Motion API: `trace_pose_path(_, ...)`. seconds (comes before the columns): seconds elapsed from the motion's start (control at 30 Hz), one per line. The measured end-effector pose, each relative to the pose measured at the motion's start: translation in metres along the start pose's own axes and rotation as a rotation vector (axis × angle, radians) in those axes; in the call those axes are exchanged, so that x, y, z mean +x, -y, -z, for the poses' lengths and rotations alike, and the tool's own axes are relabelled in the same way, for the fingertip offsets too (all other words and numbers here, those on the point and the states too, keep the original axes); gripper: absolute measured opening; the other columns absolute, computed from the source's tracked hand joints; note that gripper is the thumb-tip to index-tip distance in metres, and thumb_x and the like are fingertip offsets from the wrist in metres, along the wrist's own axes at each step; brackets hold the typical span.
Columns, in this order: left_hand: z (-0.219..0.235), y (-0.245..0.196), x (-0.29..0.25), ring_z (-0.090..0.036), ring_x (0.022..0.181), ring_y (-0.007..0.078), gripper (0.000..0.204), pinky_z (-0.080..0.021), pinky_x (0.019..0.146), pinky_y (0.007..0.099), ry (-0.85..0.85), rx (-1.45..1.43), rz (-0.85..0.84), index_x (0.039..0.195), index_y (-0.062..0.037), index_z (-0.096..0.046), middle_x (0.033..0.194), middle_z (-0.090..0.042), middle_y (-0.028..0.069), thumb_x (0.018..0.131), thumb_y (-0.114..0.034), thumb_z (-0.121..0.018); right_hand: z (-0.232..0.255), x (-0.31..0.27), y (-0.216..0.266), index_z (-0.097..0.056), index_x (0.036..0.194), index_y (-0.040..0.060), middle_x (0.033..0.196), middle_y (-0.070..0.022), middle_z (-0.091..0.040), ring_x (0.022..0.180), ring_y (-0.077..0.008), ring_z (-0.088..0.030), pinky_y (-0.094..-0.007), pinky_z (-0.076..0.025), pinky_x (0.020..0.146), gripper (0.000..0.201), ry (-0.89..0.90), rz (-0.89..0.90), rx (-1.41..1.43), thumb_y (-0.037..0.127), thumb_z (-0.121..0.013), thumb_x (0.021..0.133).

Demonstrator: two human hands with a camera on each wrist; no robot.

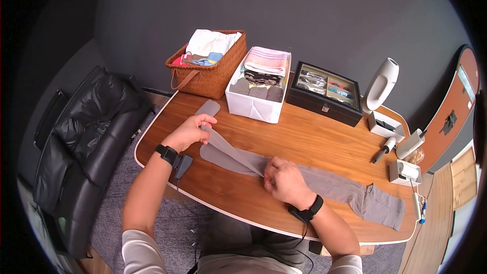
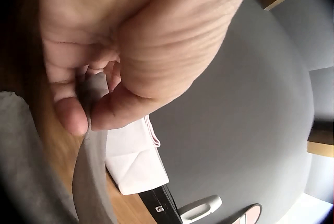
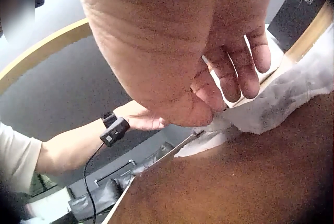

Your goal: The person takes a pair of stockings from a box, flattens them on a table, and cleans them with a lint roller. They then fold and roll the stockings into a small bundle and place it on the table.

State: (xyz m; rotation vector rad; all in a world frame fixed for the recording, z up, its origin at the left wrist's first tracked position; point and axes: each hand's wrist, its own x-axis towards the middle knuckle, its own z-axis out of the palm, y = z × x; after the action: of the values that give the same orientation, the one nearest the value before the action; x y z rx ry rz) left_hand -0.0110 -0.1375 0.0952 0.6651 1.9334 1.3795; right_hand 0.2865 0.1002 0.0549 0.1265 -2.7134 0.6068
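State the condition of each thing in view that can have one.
Long grey fabric garment: spread out, one strip lifted
Left hand: pinching the garment
Right hand: pinching the garment
Brown woven basket: open, holding cloth
White rectangular bin: open, holding cloth
Black clear-topped case: lid closed

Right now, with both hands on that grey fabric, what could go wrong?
The thin grey fabric might stretch or snag, since the left hand and right hand both pinch it, with a narrow strip drawn out between them. Its far right end lies wrinkled close to the edge of the table, so a shift that way could let it slip over. The cable from the right wrist device might also catch on the table's near edge.
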Motion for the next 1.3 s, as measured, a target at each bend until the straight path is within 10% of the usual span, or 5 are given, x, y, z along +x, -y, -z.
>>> trace_pose_path(0.4, 0.015, 0.048, -0.020, -0.066, 0.131, 0.0243, 0.056, -0.056, 0.104, 0.0348, -0.056, 0.216, -0.086, 0.137, -0.0022, -0.068, 0.134, -0.070, 0.0097, 0.083, 0.013, -0.066, -0.007, -0.006, 0.011, -0.074, 0.089, 0.0090, 0.113, -0.0085, -0.069, 0.107, -0.0318, -0.066, -0.0446, -0.053, 0.093, 0.011, -0.010, 0.095, -0.122, 0.013, -0.080, 0.081)
trace_pose_path(0.8, -0.014, -0.029, 0.002, -0.068, 0.127, 0.0190, 0.052, -0.055, 0.101, 0.0348, -0.241, 0.076, -0.481, 0.135, -0.0028, -0.067, 0.137, -0.072, 0.0076, 0.086, 0.013, -0.061, 0.023, 0.004, 0.008, -0.071, 0.096, 0.0071, 0.108, -0.0118, -0.067, 0.103, -0.0346, -0.063, -0.0464, -0.051, 0.089, 0.016, -0.246, 0.027, -0.187, 0.013, -0.078, 0.083)
trace_pose_path(0.93, -0.005, 0.022, -0.005, -0.067, 0.115, 0.0136, 0.050, -0.057, 0.094, 0.0316, -0.088, 0.139, -0.271, 0.131, -0.0027, -0.070, 0.131, -0.071, 0.0037, 0.084, 0.013, -0.062, 0.013, -0.007, 0.013, -0.072, 0.093, 0.0077, 0.110, -0.0112, -0.067, 0.106, -0.0327, -0.063, -0.0457, -0.051, 0.091, 0.013, -0.077, 0.066, -0.243, 0.016, -0.079, 0.086)
trace_pose_path(1.0, 0.001, 0.077, -0.001, -0.069, 0.120, 0.0212, 0.050, -0.057, 0.101, 0.0349, -0.130, 0.315, -0.315, 0.128, -0.0020, -0.071, 0.129, -0.071, 0.0096, 0.082, 0.013, -0.063, -0.004, -0.012, 0.004, -0.073, 0.093, 0.0082, 0.110, -0.0109, -0.068, 0.108, -0.0316, -0.063, -0.0456, -0.051, 0.092, 0.012, -0.009, 0.117, -0.278, 0.017, -0.079, 0.087)
trace_pose_path(1.3, -0.015, 0.071, -0.026, -0.059, 0.132, 0.0412, 0.044, -0.050, 0.114, 0.0458, -0.394, 0.756, -0.433, 0.125, -0.0015, -0.069, 0.142, -0.060, 0.0208, 0.082, 0.007, -0.072, 0.032, -0.037, -0.039, -0.076, 0.096, 0.0091, 0.107, -0.0111, -0.069, 0.106, -0.0358, -0.065, -0.0480, -0.052, 0.092, 0.013, -0.122, -0.179, -0.198, 0.017, -0.081, 0.087)
